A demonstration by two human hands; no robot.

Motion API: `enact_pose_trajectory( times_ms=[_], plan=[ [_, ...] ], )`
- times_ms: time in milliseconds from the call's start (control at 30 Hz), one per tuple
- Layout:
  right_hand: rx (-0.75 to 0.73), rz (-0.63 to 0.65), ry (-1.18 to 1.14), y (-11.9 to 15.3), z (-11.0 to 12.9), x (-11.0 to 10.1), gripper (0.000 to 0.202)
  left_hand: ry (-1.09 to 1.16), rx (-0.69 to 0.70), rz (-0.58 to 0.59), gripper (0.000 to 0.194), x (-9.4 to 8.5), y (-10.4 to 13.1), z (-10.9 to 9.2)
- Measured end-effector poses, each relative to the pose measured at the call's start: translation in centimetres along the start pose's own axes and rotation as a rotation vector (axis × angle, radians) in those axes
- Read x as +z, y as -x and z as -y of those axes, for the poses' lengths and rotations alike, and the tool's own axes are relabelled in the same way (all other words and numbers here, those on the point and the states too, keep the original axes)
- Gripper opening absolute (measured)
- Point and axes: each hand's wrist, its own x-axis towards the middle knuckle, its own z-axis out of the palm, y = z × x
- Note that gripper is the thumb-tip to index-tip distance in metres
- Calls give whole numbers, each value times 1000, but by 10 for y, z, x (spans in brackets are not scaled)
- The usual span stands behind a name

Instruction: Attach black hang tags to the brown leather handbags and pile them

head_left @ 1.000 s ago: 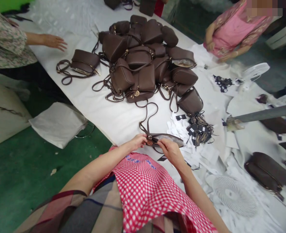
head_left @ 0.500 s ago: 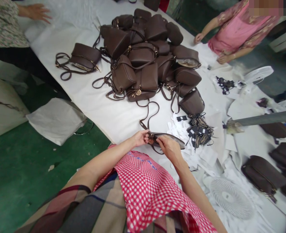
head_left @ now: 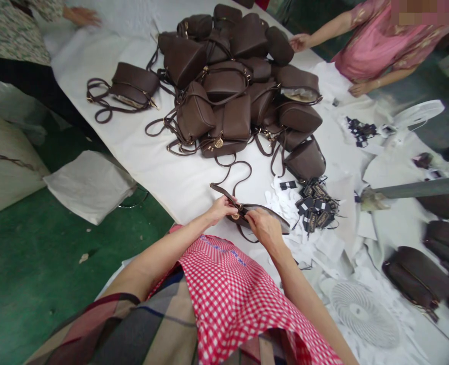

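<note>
A left hand grips the strap end of a brown handbag at the near edge of a white-covered table; a right hand pinches its open mouth, exact hold hidden. Likely light and supple, the handbag should hold steadiest by its rim.

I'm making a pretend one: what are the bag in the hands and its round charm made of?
The bag looks like leather or imitation leather, smooth and evenly brown; I can't tell which. Its round charm looks like shiny metal because of its golden glint, though coated plastic might look similar.
</note>
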Motion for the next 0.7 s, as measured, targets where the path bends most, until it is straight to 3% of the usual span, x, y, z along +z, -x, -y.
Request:
enact_pose_trajectory(
  times_ms=[167,333,500,700],
  plan=[
    [-2,-21,-1,-3,0,-1,31,-45,41,-44,34,11,-3,13],
    [-5,-54,-3,-3,-1,-2,32,-84,179,-160,22,17,-10,17],
    [-5,-80,-23,-9,-3,-3,34,77,1,-314,17,16,-15,14],
    [1,-65,-39,-18,-4,-4,33,126,-71,-289,19,14,-13,13]
  ],
)
